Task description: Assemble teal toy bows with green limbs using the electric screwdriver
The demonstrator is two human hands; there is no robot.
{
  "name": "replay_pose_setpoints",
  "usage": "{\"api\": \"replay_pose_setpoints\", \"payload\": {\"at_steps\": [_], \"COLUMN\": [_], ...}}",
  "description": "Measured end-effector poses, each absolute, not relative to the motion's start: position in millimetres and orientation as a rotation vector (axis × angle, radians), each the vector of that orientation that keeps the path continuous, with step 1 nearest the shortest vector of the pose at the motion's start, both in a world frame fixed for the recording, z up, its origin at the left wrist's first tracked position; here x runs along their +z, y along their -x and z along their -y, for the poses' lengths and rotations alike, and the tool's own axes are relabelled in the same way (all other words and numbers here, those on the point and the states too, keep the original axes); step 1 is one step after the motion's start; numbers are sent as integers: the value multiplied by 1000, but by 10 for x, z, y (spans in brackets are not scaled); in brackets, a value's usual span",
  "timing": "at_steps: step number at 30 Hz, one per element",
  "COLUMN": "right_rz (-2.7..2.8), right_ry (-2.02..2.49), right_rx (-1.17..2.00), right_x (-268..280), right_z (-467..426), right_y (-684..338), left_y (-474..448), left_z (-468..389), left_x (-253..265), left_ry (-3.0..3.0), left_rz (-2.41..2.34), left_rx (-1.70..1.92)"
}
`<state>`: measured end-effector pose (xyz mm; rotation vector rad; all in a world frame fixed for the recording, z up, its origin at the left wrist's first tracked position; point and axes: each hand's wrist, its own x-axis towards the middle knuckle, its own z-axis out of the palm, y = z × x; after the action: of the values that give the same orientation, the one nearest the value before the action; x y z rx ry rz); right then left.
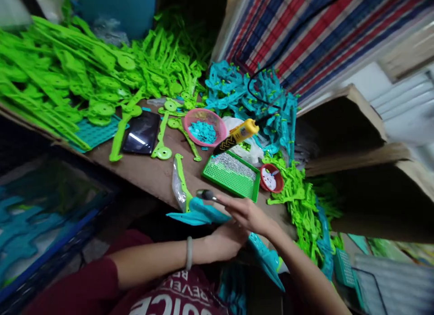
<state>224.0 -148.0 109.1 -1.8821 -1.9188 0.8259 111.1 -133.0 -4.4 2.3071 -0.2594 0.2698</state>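
My left hand (225, 241), with a grey band at the wrist, is closed around a turquoise plastic part (200, 212). The part's pointed, wing-like end sticks out to the left. Turquoise plastic (266, 256) also shows below and to the right of my hands; whether it is the same piece I cannot tell. My right hand (249, 213) lies just above the left, fingers drawn together and pointing left. At its fingertips is a small dark, shiny thing (206, 195), too blurred to name. A lime-green curved part (183, 184) lies on the table edge just beyond.
A yellow-and-black electric screwdriver (239, 135) hangs on a cord above a green tray (232, 179) of small screws. Around it stand a pink bowl (205, 127) of turquoise pieces and a red bowl (271, 178). A phone (140, 132) lies left, before heaped green parts (101, 75).
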Motion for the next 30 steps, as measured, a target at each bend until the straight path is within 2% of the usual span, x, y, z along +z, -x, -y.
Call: {"api": "replay_pose_setpoints", "payload": {"at_steps": [7, 12, 17, 20, 23, 30], "right_rz": [831, 179, 149, 93, 1, 180], "right_ry": [2319, 2293, 2348, 2307, 2291, 2407], "right_rx": [132, -293, -152, -217, -336, -138], "right_x": [1504, 1029, 567, 482, 458, 734], "right_z": [3212, 4101, 4335, 4399, 4443, 4453], "right_y": [-2146, -1794, -1676, -1633, -1724, -2085], "left_y": [-926, -925, -875, -888, -907, -919], "left_z": [1149, 1138, 1152, 1153, 1150, 1183], "left_x": [-122, -318, -356, -379, -395, -333], "left_ry": [-2407, -2559, -2657, -2685, -2718, -2738], "left_rz": [375, 485, 486, 506, 534, 495], "left_rx": [215, 328, 383, 443, 499, 504]}}
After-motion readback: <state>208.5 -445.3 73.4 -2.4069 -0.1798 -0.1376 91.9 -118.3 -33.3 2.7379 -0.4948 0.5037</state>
